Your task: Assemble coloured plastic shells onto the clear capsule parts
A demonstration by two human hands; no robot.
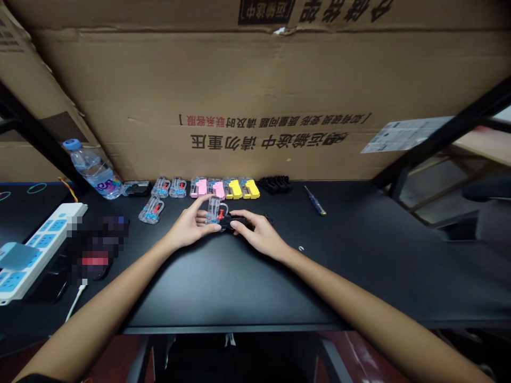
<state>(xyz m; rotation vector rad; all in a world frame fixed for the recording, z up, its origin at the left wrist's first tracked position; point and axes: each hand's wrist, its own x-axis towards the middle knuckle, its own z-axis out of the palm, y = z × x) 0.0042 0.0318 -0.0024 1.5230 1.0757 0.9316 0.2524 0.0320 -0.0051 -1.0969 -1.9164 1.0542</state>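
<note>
My left hand grips a clear plastic toy shell with red and blue parts inside, standing upright over the desk. My right hand rests its fingers on a black plastic piece, right against the base of the clear shell. Along the back of the black desk runs a row of small toy assemblies: clear ones, pink-handled ones, yellow-handled ones and black pieces. Another clear assembly lies nearest my left hand.
A water bottle lies at back left, by a white power strip and a pixelated, obscured object. A screwdriver lies at right. A large cardboard box stands behind the desk.
</note>
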